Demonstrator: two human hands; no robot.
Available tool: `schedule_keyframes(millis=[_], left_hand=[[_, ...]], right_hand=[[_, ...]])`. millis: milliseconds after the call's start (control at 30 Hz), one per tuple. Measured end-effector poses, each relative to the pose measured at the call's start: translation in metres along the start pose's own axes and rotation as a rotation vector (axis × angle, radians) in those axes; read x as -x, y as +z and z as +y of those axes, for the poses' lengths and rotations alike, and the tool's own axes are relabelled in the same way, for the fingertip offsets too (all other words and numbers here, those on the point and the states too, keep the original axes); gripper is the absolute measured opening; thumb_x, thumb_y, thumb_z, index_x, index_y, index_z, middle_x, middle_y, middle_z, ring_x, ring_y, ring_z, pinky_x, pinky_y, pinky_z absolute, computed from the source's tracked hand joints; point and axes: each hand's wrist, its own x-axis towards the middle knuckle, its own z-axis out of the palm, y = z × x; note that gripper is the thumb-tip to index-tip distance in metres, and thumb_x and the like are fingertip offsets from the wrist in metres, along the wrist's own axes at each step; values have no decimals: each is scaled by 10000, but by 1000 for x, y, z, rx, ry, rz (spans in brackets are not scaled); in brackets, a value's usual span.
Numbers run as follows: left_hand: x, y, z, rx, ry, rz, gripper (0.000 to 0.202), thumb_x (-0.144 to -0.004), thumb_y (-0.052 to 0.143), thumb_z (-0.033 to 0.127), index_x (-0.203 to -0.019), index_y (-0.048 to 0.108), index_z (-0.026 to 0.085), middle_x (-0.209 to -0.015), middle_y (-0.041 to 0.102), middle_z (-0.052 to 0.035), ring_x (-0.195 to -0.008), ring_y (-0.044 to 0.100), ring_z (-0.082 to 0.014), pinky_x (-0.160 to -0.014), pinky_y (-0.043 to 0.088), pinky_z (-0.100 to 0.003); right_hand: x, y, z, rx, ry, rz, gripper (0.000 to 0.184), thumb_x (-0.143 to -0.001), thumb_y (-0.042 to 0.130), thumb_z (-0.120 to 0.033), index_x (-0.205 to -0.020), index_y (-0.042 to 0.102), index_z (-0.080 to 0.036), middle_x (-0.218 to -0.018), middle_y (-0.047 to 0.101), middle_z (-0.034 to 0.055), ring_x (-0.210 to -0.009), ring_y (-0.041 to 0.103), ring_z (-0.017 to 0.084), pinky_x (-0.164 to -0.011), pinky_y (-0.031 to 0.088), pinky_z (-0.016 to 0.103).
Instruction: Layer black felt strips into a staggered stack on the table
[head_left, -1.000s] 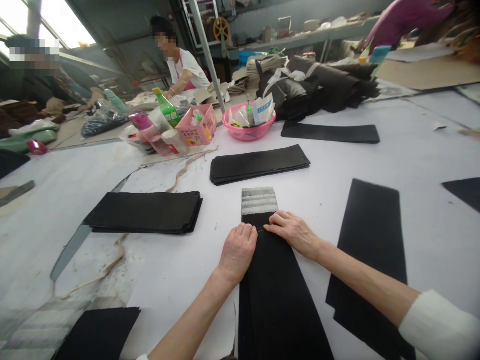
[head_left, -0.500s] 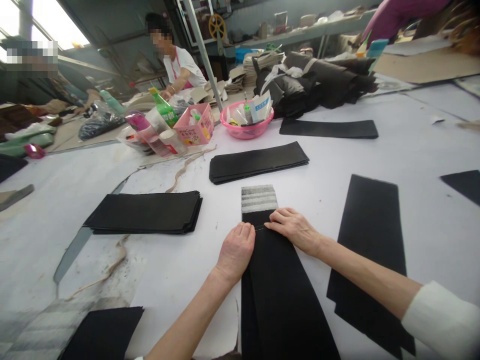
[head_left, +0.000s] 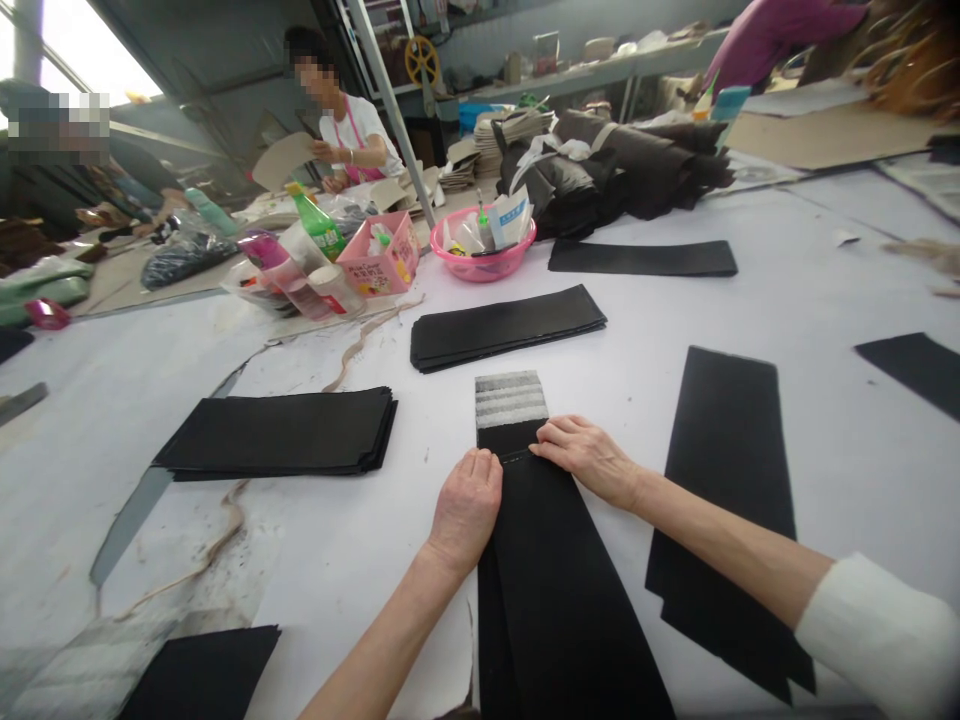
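A long black sheet of flexible material (head_left: 574, 600) lies in front of me over another black piece, whose far end carries pale grey stripes (head_left: 511, 398). My left hand (head_left: 465, 505) is closed with its fingertips on the left corner of the upper sheet's far edge. Opposite it, my right hand (head_left: 589, 460) pinches the right corner of the same edge. A thin light line runs along that edge between the hands. To the right, partly under my right forearm, lies another black sheet (head_left: 724, 450).
Stacks of black pieces lie left (head_left: 281, 430) and ahead (head_left: 510, 325). Farther back are a single black strip (head_left: 645, 258), a pink basin (head_left: 480, 265), a pink box (head_left: 386, 260) and a dark heap of material (head_left: 630, 170). A metal pole (head_left: 390, 110) rises near a co-worker (head_left: 360, 140).
My hands keep the same hold on the sheet's edge. The view has shifted slightly. Across the table, the co-worker has lifted a beige curved piece.
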Motion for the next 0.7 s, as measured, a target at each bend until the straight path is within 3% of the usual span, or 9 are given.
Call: schedule_keyframes(millis=[167, 700], left_hand=[[6, 3, 0, -15, 31, 12, 309, -879, 485, 16, -1180, 553, 35, -1128, 585, -176, -1108, 557, -274, -980, 489, -424], [12, 2, -3, 10, 57, 39, 292, -888, 436, 8, -1155, 553, 32, -1082, 598, -172, -1104, 569, -279, -957, 518, -431]], right_hand=[[2, 1, 1, -3, 9, 6, 214, -987, 434, -170, -1046, 640, -165, -990, 607, 60, -967, 526, 179, -859, 422, 334], [9, 0, 2, -35, 49, -18, 207, -978, 448, -160, -1078, 629, -165, -1044, 597, 71, -985, 529, 183, -836, 444, 320]])
